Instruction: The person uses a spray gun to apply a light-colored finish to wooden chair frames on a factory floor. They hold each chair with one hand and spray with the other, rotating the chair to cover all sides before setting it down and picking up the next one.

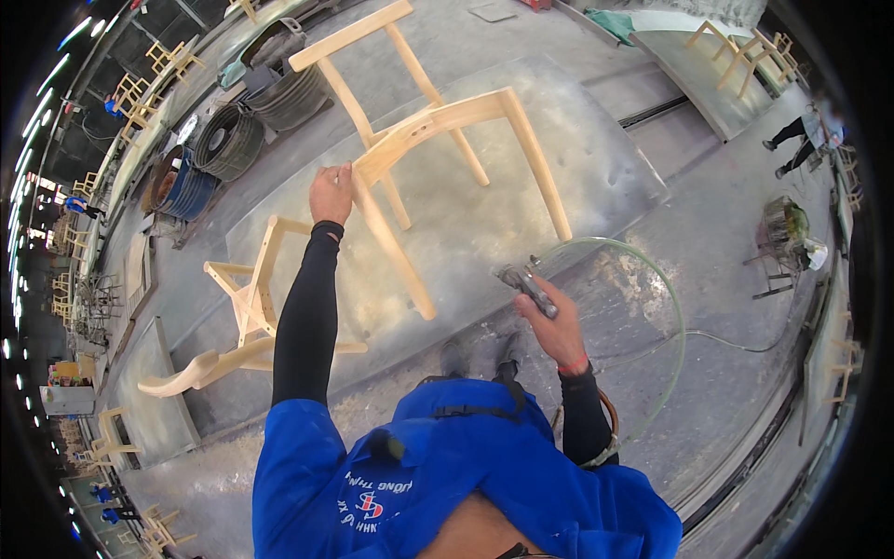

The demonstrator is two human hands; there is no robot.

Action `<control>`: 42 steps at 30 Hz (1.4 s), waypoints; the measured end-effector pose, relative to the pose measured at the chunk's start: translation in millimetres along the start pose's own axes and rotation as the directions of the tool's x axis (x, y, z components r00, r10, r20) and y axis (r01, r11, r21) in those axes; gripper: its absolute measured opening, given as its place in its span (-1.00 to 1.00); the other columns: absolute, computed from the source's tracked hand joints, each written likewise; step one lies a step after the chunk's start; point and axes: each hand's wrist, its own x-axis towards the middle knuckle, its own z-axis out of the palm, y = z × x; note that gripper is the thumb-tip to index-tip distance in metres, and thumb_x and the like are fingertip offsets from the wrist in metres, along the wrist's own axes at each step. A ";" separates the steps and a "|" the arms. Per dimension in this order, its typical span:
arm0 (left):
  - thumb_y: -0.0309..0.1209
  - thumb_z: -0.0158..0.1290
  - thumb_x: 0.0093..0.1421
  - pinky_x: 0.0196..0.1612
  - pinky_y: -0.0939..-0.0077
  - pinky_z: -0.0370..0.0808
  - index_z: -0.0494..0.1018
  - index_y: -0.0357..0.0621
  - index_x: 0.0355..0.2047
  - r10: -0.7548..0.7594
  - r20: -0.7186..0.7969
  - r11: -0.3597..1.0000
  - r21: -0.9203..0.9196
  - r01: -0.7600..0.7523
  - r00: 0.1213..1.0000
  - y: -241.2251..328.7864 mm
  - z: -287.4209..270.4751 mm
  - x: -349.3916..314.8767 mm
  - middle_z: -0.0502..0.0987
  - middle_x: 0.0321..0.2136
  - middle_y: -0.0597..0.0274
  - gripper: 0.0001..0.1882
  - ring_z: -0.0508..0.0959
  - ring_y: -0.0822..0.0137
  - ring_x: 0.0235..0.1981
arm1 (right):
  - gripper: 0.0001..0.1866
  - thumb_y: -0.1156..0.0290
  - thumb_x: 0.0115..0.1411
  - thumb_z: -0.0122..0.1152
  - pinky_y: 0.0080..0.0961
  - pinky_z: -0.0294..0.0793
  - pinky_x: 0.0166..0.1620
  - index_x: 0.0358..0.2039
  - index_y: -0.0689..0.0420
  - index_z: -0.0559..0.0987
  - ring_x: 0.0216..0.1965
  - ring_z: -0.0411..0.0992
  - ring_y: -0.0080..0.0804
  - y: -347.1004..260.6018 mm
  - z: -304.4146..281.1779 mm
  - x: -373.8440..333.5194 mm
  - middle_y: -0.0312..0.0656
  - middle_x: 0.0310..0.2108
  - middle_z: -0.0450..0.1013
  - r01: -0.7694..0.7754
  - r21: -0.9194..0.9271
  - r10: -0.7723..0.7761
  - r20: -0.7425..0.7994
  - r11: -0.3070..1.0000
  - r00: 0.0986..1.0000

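Observation:
A pale wooden chair frame [436, 121] stands tilted in front of me, with bare legs and a back rail at the far end and no seat panel. My left hand [331, 196] grips it at the left corner, where the curved rail meets a leg. In my right hand [559, 334] is a metal spray gun [524, 285], its nozzle towards the chair but apart from it. A clear greenish hose [683, 321] loops from the gun to the right and back beside my forearm. Whether the trigger is pressed, I cannot tell.
Under the chair lies a wide, stained metal sheet [596, 130]. A second wooden chair frame [256, 307] lies left of my arm. Large dark tubs [228, 140] and a blue drum [189, 186] stand far left. Another person [812, 130] is at the far right, near a stand with a container [780, 228].

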 end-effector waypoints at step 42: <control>-0.43 0.30 0.01 -0.04 0.32 0.60 0.33 -0.18 0.36 -0.159 0.592 0.646 -0.544 0.536 0.791 67.3 85.7 -280.8 0.68 -0.17 0.02 -0.15 0.68 0.25 -0.16 | -0.74 0.25 0.39 0.23 -0.67 0.25 -0.60 -0.25 0.22 0.63 -0.50 0.51 -0.61 -11.4 -79.7 -194.0 -0.27 -0.42 0.59 -0.281 -0.100 0.148 -0.659 0.955 0.737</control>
